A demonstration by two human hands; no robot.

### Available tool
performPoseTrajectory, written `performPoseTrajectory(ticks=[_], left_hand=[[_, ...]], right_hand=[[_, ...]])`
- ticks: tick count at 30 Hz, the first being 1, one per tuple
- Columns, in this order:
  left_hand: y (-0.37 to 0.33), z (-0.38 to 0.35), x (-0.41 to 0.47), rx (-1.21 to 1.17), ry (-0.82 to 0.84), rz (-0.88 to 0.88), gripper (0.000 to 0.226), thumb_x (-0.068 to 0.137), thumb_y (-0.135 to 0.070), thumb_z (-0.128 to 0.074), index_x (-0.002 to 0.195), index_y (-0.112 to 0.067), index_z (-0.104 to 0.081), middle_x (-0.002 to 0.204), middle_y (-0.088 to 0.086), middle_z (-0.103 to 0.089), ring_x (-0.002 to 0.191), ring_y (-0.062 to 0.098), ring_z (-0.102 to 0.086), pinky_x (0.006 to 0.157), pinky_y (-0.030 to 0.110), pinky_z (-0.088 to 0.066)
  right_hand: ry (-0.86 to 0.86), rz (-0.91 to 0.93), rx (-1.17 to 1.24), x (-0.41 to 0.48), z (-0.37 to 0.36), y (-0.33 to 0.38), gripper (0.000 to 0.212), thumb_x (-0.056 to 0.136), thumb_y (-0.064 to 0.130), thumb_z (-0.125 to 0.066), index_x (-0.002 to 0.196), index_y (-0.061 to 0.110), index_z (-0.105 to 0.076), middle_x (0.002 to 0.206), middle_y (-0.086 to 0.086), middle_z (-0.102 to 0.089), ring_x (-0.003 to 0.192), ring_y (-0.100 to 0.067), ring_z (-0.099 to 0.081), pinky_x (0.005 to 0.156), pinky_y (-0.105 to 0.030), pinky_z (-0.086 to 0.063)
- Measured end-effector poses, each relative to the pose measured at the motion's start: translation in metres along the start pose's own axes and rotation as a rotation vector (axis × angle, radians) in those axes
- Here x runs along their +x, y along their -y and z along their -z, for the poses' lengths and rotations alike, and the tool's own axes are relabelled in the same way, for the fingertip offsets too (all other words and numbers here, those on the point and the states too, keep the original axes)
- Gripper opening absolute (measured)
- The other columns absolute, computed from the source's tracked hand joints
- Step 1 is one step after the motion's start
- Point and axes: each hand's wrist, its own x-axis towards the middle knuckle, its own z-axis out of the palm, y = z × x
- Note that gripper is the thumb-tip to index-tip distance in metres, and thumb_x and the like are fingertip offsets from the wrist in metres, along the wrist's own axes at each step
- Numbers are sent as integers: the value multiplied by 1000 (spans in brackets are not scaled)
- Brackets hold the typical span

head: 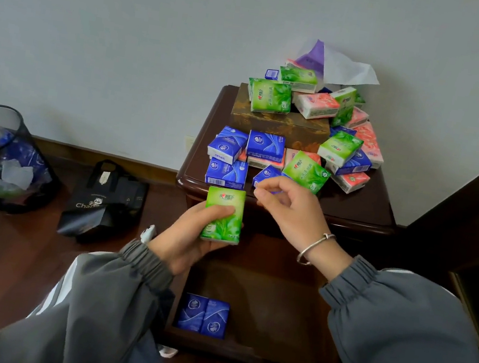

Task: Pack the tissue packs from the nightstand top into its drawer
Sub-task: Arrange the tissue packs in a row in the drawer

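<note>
The left hand grips a green tissue pack upright above the open drawer, thumb laid across its front and fingers curled behind it; the pack is just in front of the nightstand. The right hand hovers at the nightstand's front edge, fingers curled, thumb and forefinger tips close together beside a blue pack (whether they pinch it, I cannot tell); more packs lie heaped on top, and two blue ones lie side by side in the drawer's near left corner.

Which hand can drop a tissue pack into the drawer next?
Probably the left hand: it grips a green pack above the open drawer. The right hand looks empty.
</note>
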Motion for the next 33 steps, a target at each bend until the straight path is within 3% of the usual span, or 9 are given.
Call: performPoseTrajectory(ticks=[3,7,10,12,17,22,26,29,33], left_hand=[[-8,26,-6,-42,-88,-55,44,70,-25,-70,112,-12,-64,95,10,-72,85,18,-71,68,30,-60],[-14,57,-15,-70,-157,-99,47,70,-27,-71,114,-12,-64,98,9,-74,86,16,-72,62,27,-57],[-14,70,-19,-64,-157,-119,46,72,-27,-69,115,-13,-64,102,9,-73,88,17,-71,65,28,-57],[-14,78,-21,-57,-163,-129,43,72,-26,-69,113,-13,-64,101,9,-73,88,17,-71,66,28,-57],[-14,88,-16,-91,-181,-135,39,80,-22,-64,117,-9,-62,101,9,-73,88,18,-70,73,30,-58],[-12,88,-8,-112,-158,-126,54,73,-27,-68,123,-7,-59,106,12,-71,90,19,-69,72,30,-57],[-10,92,-5,-140,-159,-130,57,72,-27,-70,124,-6,-58,108,14,-70,90,21,-70,70,29,-57],[-9,96,-4,-168,-153,-139,52,75,-25,-69,121,-6,-59,104,13,-72,88,20,-71,67,29,-57],[-7,97,-2,-182,-160,-141,47,75,-24,-69,118,-7,-61,98,11,-73,84,18,-72,65,27,-56]], right_hand=[[-35,170,-277,28,-5,11,18,84,25,-66,100,16,-66,101,3,-66,86,-5,-59,73,-6,-43],[17,264,-581,73,-34,32,38,86,34,-62,119,16,-56,119,-4,-57,105,-15,-52,89,-30,-44],[220,389,-994,111,-47,45,49,89,20,-55,135,24,-42,139,-1,-43,127,-25,-38,98,-41,-39],[412,352,-1112,133,-40,49,65,83,7,-53,141,29,-34,147,4,-35,136,-25,-26,102,-45,-33],[669,264,-1288,159,-41,45,85,73,14,-69,143,36,-26,151,8,-30,143,-22,-12,108,-46,-21],[638,395,-1356,161,-52,40,67,77,11,-66,135,31,-38,139,1,-44,135,-21,-29,106,-44,-25],[432,553,-1212,155,-41,53,60,77,41,-67,130,26,-46,121,0,-56,114,-24,-49,96,-39,-35],[355,447,-983,139,-35,61,72,72,57,-66,131,21,-47,112,-3,-56,102,-24,-54,85,-35,-42],[462,311,-1140,110,-49,44,70,75,61,-59,131,22,-43,120,-1,-53,109,-23,-53,86,-36,-40]])
